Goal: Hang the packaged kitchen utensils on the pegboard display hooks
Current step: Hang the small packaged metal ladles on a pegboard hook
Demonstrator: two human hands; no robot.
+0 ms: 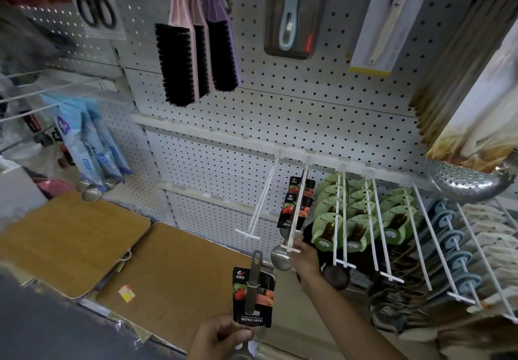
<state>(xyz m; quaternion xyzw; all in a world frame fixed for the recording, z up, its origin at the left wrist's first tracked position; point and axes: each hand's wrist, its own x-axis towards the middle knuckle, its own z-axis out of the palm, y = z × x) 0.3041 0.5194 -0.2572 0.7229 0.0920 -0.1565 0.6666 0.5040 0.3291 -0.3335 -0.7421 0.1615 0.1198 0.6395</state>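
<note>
- We held a steel scoop on a black printed card [253, 299] upright in our left hand [221, 337], fingers curled round its lower end, low before the white pegboard [280, 101].
- Its grey handle ran up the card, tied by a white band, with strawberries pictured beside it.
- Our right hand [304, 261] reached to the tip of a white wire hook [297, 208] bearing like cards; we couldn't tell its grasp.
</note>
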